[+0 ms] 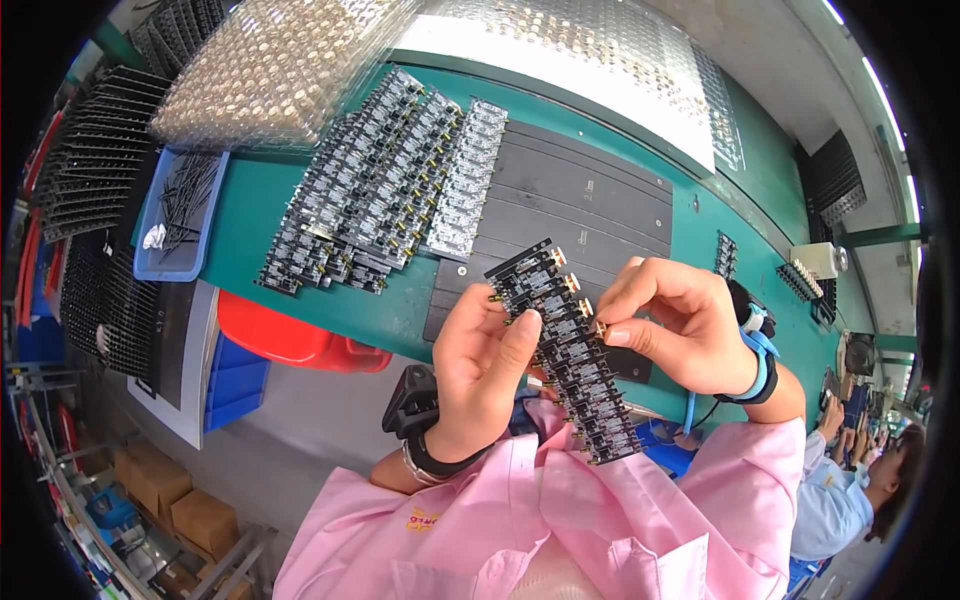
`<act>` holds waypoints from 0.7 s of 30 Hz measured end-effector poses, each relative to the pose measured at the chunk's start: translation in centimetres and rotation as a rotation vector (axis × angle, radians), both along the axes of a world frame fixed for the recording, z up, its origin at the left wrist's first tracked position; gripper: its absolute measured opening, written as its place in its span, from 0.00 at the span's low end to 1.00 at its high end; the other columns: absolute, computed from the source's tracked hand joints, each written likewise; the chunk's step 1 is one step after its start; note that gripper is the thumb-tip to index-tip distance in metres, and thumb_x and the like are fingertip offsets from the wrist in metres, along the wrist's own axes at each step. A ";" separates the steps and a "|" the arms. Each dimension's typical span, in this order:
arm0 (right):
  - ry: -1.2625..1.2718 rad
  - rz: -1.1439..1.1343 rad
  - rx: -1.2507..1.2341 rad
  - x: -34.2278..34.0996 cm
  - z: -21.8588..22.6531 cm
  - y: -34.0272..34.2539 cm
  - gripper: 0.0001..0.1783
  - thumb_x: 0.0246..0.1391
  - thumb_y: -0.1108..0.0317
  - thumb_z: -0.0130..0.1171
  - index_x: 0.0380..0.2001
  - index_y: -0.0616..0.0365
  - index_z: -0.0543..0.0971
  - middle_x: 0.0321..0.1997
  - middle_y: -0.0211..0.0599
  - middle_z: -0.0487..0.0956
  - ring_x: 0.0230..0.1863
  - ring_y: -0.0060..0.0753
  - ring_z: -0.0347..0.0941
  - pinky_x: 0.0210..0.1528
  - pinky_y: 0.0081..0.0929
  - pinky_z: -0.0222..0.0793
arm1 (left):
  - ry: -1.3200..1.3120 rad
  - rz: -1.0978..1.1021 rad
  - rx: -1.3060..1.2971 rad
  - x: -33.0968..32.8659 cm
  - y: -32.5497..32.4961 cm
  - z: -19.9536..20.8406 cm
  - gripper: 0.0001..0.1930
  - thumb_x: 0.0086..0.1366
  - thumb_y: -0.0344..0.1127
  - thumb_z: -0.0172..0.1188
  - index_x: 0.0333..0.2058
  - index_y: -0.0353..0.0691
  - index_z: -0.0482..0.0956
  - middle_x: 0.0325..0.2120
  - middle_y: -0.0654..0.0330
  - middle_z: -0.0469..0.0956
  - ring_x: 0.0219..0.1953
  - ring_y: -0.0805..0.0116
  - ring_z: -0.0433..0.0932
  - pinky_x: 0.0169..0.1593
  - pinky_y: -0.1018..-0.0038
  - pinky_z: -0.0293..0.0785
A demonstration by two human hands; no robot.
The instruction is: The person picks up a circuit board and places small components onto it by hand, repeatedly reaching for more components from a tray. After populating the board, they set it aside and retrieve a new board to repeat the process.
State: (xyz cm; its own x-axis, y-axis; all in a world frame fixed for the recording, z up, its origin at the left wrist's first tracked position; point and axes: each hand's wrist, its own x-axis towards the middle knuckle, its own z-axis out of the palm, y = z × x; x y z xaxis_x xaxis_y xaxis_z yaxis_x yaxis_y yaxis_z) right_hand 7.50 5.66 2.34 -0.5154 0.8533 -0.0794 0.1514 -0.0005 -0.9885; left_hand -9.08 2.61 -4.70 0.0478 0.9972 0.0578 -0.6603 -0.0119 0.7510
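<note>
A long black circuit board panel [585,385], made of several small units in a row, slants in front of my chest. My left hand [485,355] grips its left edge, thumb lying across the face. Along the upper right edge sit a few small copper-coloured parts [571,284]. At that same edge my right hand [675,320] pinches another small copper-coloured part [602,329] between thumb and forefinger, touching or very close to the panel. A blue wrist strap [762,345] is around my right wrist. More populated board panels [385,165] lie stacked on the green table to the left.
A grooved dark plate [580,200] lies on the green table [250,215]. Clear bubble trays [280,70] stand at the back left, near a blue bin [208,240] of thin black pieces. A red stool [290,335] is below the table edge. A person in light blue [840,505] sits at right.
</note>
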 end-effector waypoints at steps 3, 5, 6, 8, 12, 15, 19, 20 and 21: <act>-0.002 -0.003 -0.013 0.0 0.1 0.0 0.05 0.43 0.81 0.56 0.26 0.65 0.71 0.29 0.37 0.73 0.32 0.25 0.67 0.37 0.21 0.64 | -0.008 -0.021 0.013 -0.1 0.0 -0.3 0.08 0.61 0.29 0.46 0.38 0.32 0.63 0.33 0.58 0.73 0.30 0.79 0.73 0.28 0.83 0.72; -0.004 -0.005 -0.039 -0.1 0.1 0.1 0.05 0.43 0.80 0.56 0.26 0.65 0.71 0.29 0.37 0.73 0.32 0.25 0.67 0.37 0.20 0.64 | -0.009 -0.034 0.022 -0.2 0.0 -0.4 0.08 0.61 0.29 0.46 0.38 0.32 0.63 0.33 0.58 0.73 0.30 0.79 0.73 0.29 0.83 0.72; -0.005 -0.006 -0.051 -0.1 0.1 0.1 0.05 0.43 0.80 0.57 0.26 0.65 0.71 0.29 0.37 0.73 0.32 0.25 0.67 0.37 0.20 0.64 | -0.010 -0.047 0.031 -0.2 0.0 -0.4 0.08 0.61 0.29 0.46 0.38 0.32 0.63 0.33 0.58 0.73 0.30 0.78 0.73 0.29 0.82 0.73; -0.007 -0.009 -0.076 -0.1 0.2 0.1 0.06 0.43 0.80 0.57 0.26 0.65 0.71 0.29 0.37 0.73 0.32 0.24 0.67 0.37 0.20 0.64 | -0.010 -0.060 0.041 -0.3 0.0 -0.5 0.08 0.61 0.29 0.46 0.38 0.32 0.63 0.33 0.57 0.72 0.30 0.78 0.73 0.30 0.81 0.73; -0.021 -0.008 -0.020 0.0 0.4 0.7 0.07 0.44 0.77 0.57 0.27 0.66 0.71 0.30 0.37 0.73 0.32 0.23 0.68 0.36 0.20 0.64 | -0.009 -0.065 0.014 -0.3 0.3 -0.4 0.10 0.62 0.29 0.45 0.40 0.32 0.62 0.33 0.57 0.72 0.30 0.75 0.74 0.31 0.79 0.74; -0.108 -0.100 0.168 1.3 0.1 3.2 0.09 0.45 0.73 0.57 0.29 0.65 0.70 0.31 0.37 0.73 0.32 0.24 0.68 0.36 0.20 0.64 | -0.176 -0.065 -0.074 -0.2 0.3 0.5 0.12 0.62 0.29 0.45 0.43 0.31 0.61 0.34 0.56 0.72 0.31 0.72 0.74 0.33 0.77 0.74; -0.897 -0.494 0.942 8.8 -3.5 11.2 0.13 0.44 0.71 0.56 0.35 0.61 0.70 0.35 0.38 0.71 0.37 0.35 0.66 0.41 0.24 0.62 | -0.197 -0.050 0.004 -0.6 0.3 0.3 0.15 0.62 0.30 0.42 0.47 0.32 0.60 0.38 0.58 0.68 0.37 0.71 0.70 0.37 0.72 0.70; -1.083 -0.552 1.105 10.4 -4.4 12.5 0.13 0.43 0.72 0.55 0.36 0.60 0.70 0.36 0.39 0.71 0.39 0.38 0.65 0.43 0.25 0.61 | -0.193 -0.057 0.022 -0.9 0.3 0.2 0.15 0.62 0.30 0.42 0.47 0.32 0.60 0.38 0.58 0.68 0.37 0.71 0.70 0.37 0.72 0.70; -1.081 -0.570 1.117 11.8 -5.4 12.8 0.13 0.43 0.72 0.55 0.36 0.60 0.70 0.36 0.39 0.71 0.39 0.38 0.65 0.43 0.25 0.61 | -0.177 -0.038 0.025 -1.1 0.2 0.1 0.14 0.62 0.30 0.42 0.46 0.32 0.60 0.38 0.58 0.68 0.36 0.72 0.70 0.36 0.73 0.70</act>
